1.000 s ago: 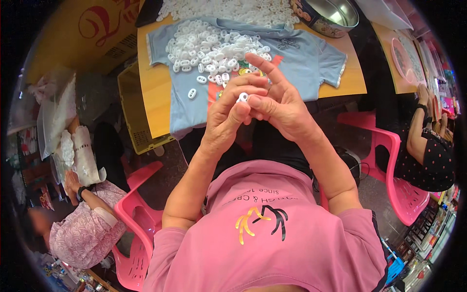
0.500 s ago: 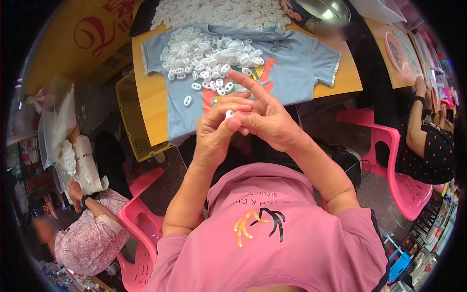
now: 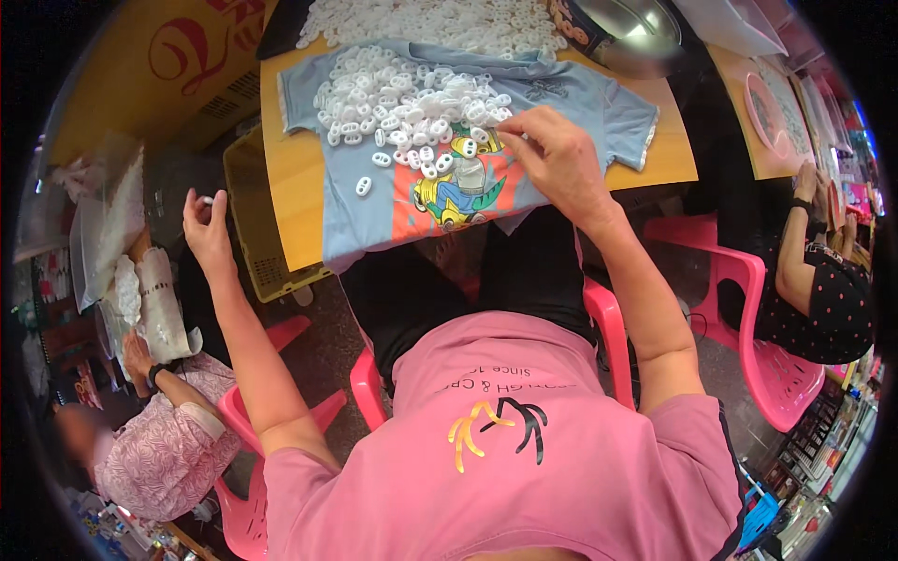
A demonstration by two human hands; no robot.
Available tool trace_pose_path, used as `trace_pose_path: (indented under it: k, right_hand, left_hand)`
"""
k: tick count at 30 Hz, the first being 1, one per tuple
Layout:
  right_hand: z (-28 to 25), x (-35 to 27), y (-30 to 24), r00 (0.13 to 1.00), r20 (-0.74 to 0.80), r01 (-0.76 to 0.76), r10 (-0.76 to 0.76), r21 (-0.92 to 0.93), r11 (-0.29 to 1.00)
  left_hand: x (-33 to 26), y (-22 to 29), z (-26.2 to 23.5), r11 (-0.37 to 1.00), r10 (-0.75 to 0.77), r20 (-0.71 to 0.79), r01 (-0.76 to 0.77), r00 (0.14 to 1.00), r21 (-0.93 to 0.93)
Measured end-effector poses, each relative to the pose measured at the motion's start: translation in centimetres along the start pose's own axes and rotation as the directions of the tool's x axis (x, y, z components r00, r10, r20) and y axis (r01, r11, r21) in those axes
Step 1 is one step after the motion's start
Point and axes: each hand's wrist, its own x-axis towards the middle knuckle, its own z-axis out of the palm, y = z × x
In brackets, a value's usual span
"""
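heap of small white oval pcs [image 3: 402, 98] w/ holes thru them, spread on blue tee [image 3: 360, 224] over yellow-brown table [image 3: 675, 140]. look like light, stiff plastic, prob. smooth & a bit slippery, not fragile. take hold of one pc by its long edges, btwn thumb & fingertip, w/ light pinch; loose ones along near edge prob. easier to single out than those stacked deeper.

right hand [image 3: 557, 159] at near right side of heap, thumb & forefinger close together, only a narrow gap; can't tell whether holding anything. nearest pcs just left of fingertips, by tee's print [image 3: 458, 192]. left hand [image 3: 210, 229] out past table's left edge, well apart from heap, just left of yellow crate [image 3: 257, 224] in view; thumb & fingertips pinched on small white pc [image 3: 208, 199], up at tips, clear of palm. mostly hidden, exact shape unclear.
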Motion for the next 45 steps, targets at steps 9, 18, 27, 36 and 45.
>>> trace_pose_path:
  k: [9,18,27,36,45]
  right_hand:
    - [0.9,0.7,-0.9,0.994,0.054,0.108,-0.099,-0.206,0.973]
    - [0.6,-1.3,-0.8,0.968,0.111,0.238,-0.225,-0.124,0.963]
    - [-0.1,0.2,0.5,0.995,0.039,0.1,-0.095,-0.143,0.985]
    - [0.7,1.5,0.5,0.99,0.052,0.14,-0.132,-0.216,0.966]
    - [0.8,1.4,1.0,0.989,0.035,0.149,-0.146,-0.191,0.97]
  left_hand:
    - [-5.7,6.2,3.0,0.971,0.209,0.081,-0.198,0.975,-0.134]
    - [-13.6,13.8,8.2,0.817,0.575,0.179,-0.549,0.798,-0.179]
    - [-16.9,15.6,12.3,0.766,0.615,0.256,-0.488,0.746,-0.42]
    - [-17.0,16.0,13.2,0.764,0.618,0.281,-0.478,0.734,-0.434]
    - [-16.7,16.4,14.1,0.819,0.539,0.351,-0.377,0.766,-0.433]
